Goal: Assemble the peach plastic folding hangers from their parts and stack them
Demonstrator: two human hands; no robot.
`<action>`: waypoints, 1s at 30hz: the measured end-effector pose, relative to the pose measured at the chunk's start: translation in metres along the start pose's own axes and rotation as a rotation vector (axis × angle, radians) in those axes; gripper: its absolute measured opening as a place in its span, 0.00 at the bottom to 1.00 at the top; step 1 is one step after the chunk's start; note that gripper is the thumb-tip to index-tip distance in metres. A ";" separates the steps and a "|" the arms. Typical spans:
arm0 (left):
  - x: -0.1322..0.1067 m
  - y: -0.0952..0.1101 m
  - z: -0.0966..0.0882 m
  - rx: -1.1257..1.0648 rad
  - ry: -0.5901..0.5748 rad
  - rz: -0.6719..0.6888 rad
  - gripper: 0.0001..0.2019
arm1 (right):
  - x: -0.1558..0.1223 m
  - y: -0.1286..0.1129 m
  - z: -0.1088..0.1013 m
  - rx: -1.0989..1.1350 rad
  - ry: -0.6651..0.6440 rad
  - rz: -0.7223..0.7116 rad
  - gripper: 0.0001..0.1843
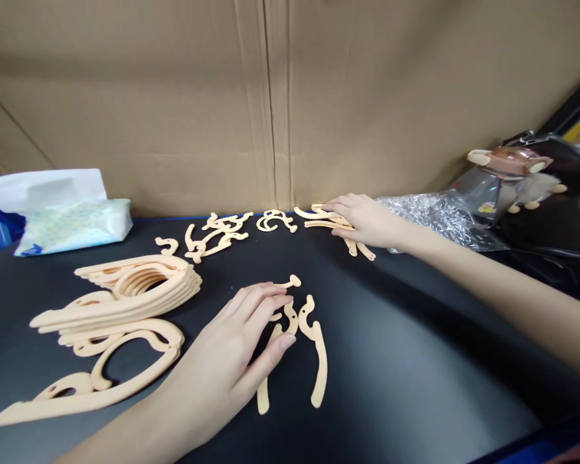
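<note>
My left hand (236, 348) lies low over the table, fingers stretched out and thumb apart. Beneath and beside its fingertips are partly covered cream plastic pieces, including a curved arm (263, 393) and a small hooked end (290, 318). Just right of them lies another curved hanger arm (320, 367). Farther back, my right hand (362, 220) is closed around several cream hanger arms (319, 223), whose ends stick out on both sides of the fingers. How firmly it grips them is hidden.
Stacked cream folding hangers (174, 293) fill the left of the black table (381, 361). Loose hooks and connectors (217, 235) lie at the back by the cardboard wall (183, 116). A tissue pack (77, 222) stands back left; clear plastic wrap (444, 216), a bottle (483, 187) and a black bag (551, 219) sit right.
</note>
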State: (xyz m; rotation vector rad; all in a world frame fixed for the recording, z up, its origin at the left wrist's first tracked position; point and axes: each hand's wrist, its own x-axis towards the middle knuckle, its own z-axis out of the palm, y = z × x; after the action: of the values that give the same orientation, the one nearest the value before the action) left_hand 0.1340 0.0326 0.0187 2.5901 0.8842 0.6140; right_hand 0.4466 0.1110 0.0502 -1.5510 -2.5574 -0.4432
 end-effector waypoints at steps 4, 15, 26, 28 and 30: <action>0.000 -0.003 -0.002 0.000 -0.005 -0.019 0.15 | 0.030 0.008 0.015 -0.023 -0.047 -0.035 0.25; -0.006 -0.017 0.009 0.154 -0.115 0.098 0.25 | 0.038 -0.008 0.014 -0.062 -0.046 -0.023 0.14; -0.006 -0.007 0.002 0.114 -0.220 0.177 0.24 | 0.009 -0.030 0.003 -0.011 -0.050 0.108 0.14; -0.005 -0.006 0.002 0.110 -0.240 0.187 0.24 | 0.004 -0.040 -0.002 0.021 -0.044 0.117 0.13; -0.005 -0.005 0.001 0.099 -0.262 0.211 0.24 | -0.002 -0.052 -0.008 0.064 -0.040 0.109 0.12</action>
State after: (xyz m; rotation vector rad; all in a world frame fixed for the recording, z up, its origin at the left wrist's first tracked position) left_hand 0.1281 0.0330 0.0141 2.7926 0.5763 0.2786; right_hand 0.4010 0.0846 0.0471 -1.6831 -2.4738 -0.3178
